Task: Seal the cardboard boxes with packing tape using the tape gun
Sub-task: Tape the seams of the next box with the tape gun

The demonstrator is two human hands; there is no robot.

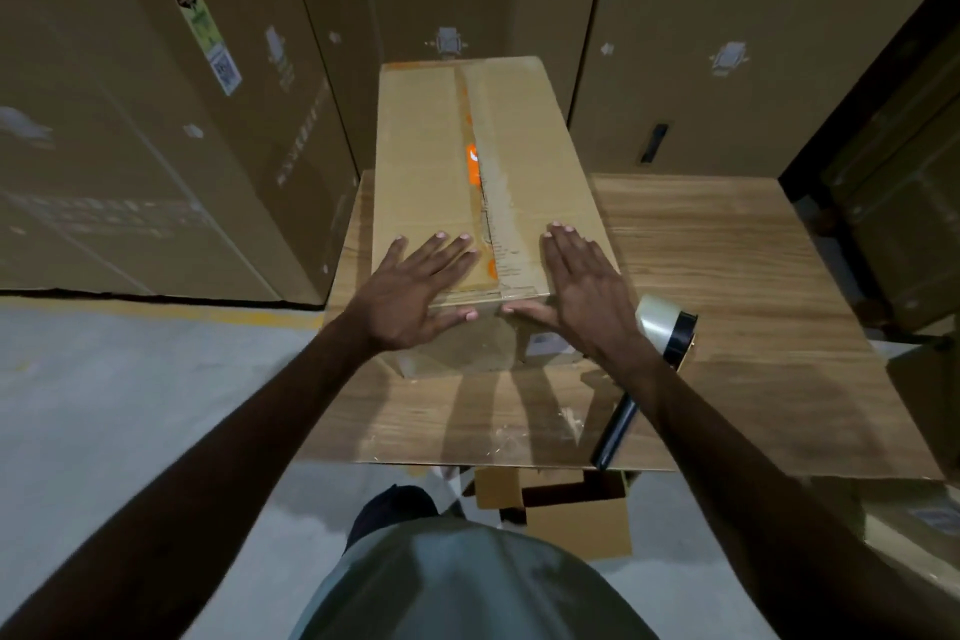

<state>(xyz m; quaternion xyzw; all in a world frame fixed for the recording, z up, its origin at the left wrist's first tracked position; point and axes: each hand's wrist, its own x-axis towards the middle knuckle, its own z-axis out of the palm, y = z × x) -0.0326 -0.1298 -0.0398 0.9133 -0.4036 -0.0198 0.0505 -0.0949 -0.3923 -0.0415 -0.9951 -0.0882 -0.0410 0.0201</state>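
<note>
A long cardboard box [470,182] lies on a wooden table [727,244], its centre seam under a strip of tape [501,203]. The left hand [415,291] and right hand [584,294] press flat on the near end, fingers spread and straight, thumbs hooked over the front edge, holding nothing. The tape gun [647,369] lies just right of the box (partly behind the right forearm). The box looks light and stiff but dentable near the seam; best gripped at its side walls, the gun by its black handle
</note>
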